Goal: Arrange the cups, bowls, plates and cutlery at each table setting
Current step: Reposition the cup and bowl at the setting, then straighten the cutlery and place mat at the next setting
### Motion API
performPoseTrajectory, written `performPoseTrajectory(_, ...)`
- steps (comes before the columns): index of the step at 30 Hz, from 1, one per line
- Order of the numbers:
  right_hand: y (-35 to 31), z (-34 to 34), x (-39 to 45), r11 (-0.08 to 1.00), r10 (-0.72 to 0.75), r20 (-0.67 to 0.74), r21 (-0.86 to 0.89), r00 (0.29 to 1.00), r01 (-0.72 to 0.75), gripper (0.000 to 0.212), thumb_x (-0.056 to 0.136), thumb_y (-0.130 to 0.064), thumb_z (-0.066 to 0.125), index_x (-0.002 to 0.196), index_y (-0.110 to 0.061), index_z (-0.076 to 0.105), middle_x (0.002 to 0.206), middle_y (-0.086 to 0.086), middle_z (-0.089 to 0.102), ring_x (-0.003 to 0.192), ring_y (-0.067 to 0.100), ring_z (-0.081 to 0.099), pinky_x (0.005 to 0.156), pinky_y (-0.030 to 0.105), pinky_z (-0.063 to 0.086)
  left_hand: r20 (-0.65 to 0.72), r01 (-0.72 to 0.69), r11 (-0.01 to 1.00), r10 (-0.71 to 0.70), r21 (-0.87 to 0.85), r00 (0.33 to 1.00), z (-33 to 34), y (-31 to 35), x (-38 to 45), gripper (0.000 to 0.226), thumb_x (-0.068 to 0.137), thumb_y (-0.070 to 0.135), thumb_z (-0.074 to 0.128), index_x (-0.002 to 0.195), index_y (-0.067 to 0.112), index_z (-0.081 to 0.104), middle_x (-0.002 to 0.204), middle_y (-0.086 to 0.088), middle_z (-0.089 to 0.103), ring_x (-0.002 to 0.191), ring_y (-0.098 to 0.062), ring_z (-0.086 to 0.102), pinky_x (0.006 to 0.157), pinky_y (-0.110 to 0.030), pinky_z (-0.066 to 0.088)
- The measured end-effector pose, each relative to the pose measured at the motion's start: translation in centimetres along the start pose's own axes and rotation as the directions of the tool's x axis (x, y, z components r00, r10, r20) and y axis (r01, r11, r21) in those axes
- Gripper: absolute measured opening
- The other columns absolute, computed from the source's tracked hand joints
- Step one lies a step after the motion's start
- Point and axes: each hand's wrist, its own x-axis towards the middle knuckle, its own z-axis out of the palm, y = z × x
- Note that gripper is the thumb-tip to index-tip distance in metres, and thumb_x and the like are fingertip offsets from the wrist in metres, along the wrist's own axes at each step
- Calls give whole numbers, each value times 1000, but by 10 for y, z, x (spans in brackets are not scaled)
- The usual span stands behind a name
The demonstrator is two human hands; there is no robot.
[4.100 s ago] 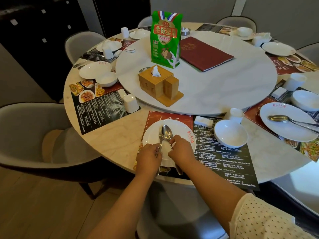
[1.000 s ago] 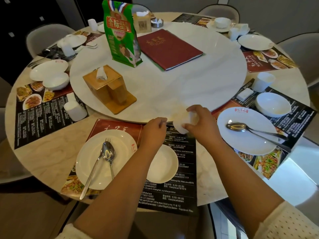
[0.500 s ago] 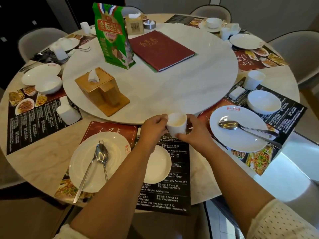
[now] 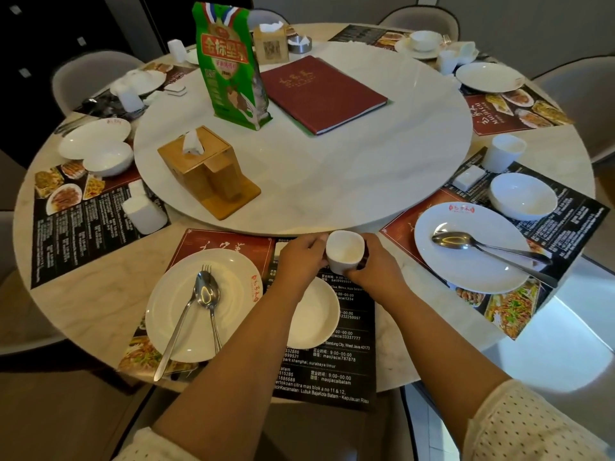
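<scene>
White cup (image 4: 344,251) upright in both hands' grip, seemingly above placemat (image 4: 327,367).

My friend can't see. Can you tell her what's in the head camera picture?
Two hands, left and right, hold a small white cup upright above a black placemat on a round table. Near them sit a bowl and a plate carrying a spoon and a fork.

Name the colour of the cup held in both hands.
White, plain; the cup shows best in the head view.
</scene>
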Motion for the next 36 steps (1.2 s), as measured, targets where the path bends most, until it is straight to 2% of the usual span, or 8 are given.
performPoseTrajectory(6,-16,0,-26,998,-33,-150,56,988,42,58,78,-3,72,129,-19,49,108,-11,54,104,12,56,68,1,41,10,0,999,0,-51,1000,-21,-1,-14,17,98,18,52,103,24,67,113,-6,69,106,-19,66,91,-34,55)
performPoseTrajectory(9,-28,14,-48,997,-53,-305,35,951,67,59,79,-4,70,131,-19,48,122,-5,51,115,16,50,94,26,49,-22,-53,997,51,-64,998,-43,1,-30,20,99,17,51,99,25,68,110,-4,70,103,-17,67,91,-32,54)
performPoseTrajectory(11,-41,29,-64,998,-65,-339,-7,939,67,57,81,-3,68,133,-17,48,132,4,49,122,20,47,98,28,45,-34,-69,993,66,-92,997,-60,0,-43,20,100,15,48,105,18,68,106,-6,70,101,-19,67,91,-32,55)
performPoseTrajectory(16,-88,71,-103,998,-59,-295,10,954,64,39,89,-12,62,126,-22,55,134,0,51,122,16,50,95,23,40,-86,-63,988,51,-142,995,-115,-2,-74,22,101,13,47,104,16,68,103,-5,72,97,-19,69,88,-31,55)
performPoseTrajectory(22,-147,138,-133,985,-22,-212,161,977,57,23,90,-15,60,107,-30,61,112,-11,63,103,7,58,94,35,53,-84,-46,986,33,-159,996,-212,-14,-112,20,100,14,49,102,15,69,97,-4,71,87,-17,68,84,-33,56)
performPoseTrajectory(25,-176,182,-147,980,-11,-173,194,985,45,18,92,-15,60,101,-30,63,102,-15,62,100,7,58,85,28,53,-74,-33,991,24,-131,997,-270,-24,-126,20,100,15,50,102,17,69,97,-2,71,84,-13,67,80,-29,53)
performPoseTrajectory(32,-239,275,-161,976,15,-170,217,985,23,18,95,-16,55,101,-29,65,93,-19,60,81,0,57,66,9,40,-85,-25,996,18,-85,996,-384,-42,-141,21,100,18,50,108,16,69,102,-3,70,90,-16,65,87,-34,52)
performPoseTrajectory(36,-267,312,-161,973,-15,-157,225,988,51,21,93,-15,55,94,-33,65,92,-21,63,84,0,61,75,18,48,-101,-2,992,-11,-129,995,-430,-50,-141,20,100,19,50,109,16,69,98,0,70,88,-14,66,81,-29,51)
